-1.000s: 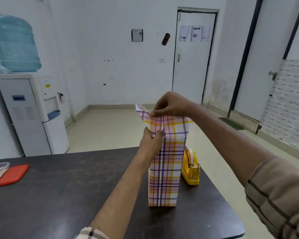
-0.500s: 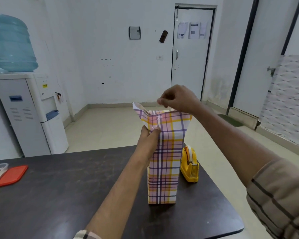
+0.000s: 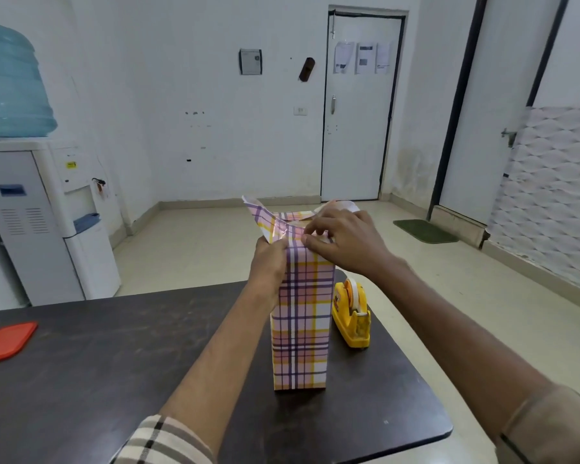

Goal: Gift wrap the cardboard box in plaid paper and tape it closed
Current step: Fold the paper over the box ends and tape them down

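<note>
Near the table's (image 3: pixel 114 380) right edge the cardboard box (image 3: pixel 300 329) stands upright, sheathed in plaid paper (image 3: pixel 262 216) whose loose flaps stick up on top. The left hand (image 3: pixel 268 262) grips the box's upper left side. The right hand (image 3: pixel 345 239) pinches a paper fold at the top edge. A yellow tape dispenser (image 3: pixel 350 316) sits just beside the box, on its right.
</note>
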